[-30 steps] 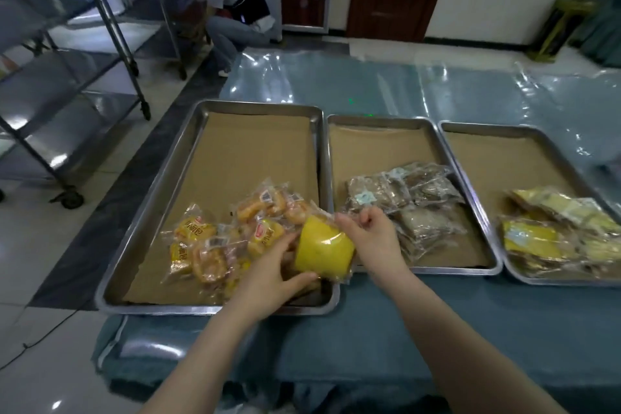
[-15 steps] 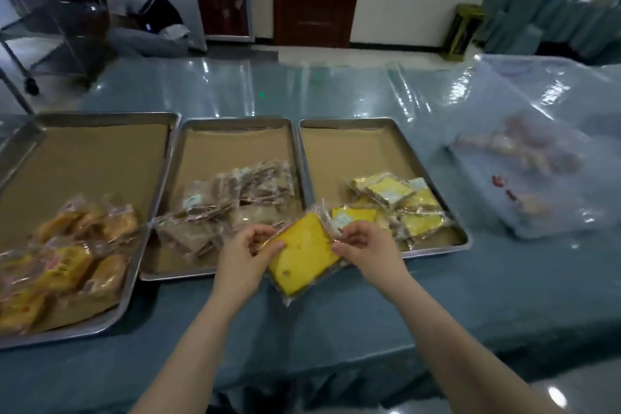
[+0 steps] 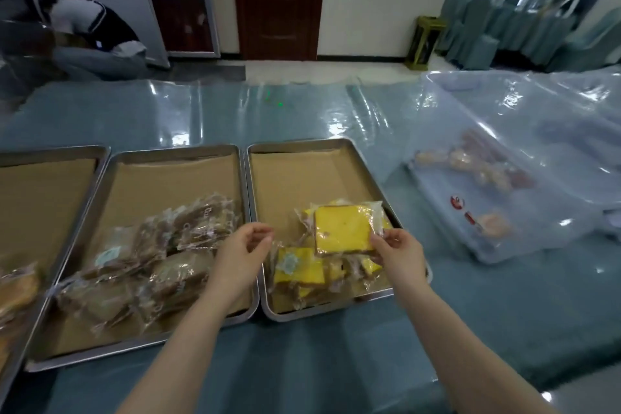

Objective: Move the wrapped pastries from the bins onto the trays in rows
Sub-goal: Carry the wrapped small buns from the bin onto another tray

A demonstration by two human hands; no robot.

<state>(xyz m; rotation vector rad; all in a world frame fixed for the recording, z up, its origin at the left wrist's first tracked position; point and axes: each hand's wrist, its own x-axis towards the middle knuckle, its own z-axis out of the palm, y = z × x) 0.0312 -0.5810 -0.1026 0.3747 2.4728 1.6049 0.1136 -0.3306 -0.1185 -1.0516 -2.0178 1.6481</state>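
My right hand [image 3: 398,254] pinches the near right corner of a wrapped yellow cake slice [image 3: 342,230] and holds it over the right tray [image 3: 302,151], above a pile of similar yellow packets [image 3: 299,270]. My left hand [image 3: 243,254] hovers with loosely curled fingers over the gap between the middle tray [image 3: 174,155] and the right tray, holding nothing. The middle tray holds a heap of brown wrapped pastries [image 3: 161,252]. The left tray [image 3: 50,153] is cut off by the frame, with orange packets [image 3: 16,289] at its near end.
A clear plastic bin [image 3: 497,245] with a few wrapped pastries [image 3: 494,225] sits on the blue-covered table to the right. A person crouches on the floor at far left [image 3: 90,33]. Stacked chairs stand at the back right.
The yellow slice went from the left tray across to the right tray. My left hand let go of it; only my right hand holds it now. The view swung right.
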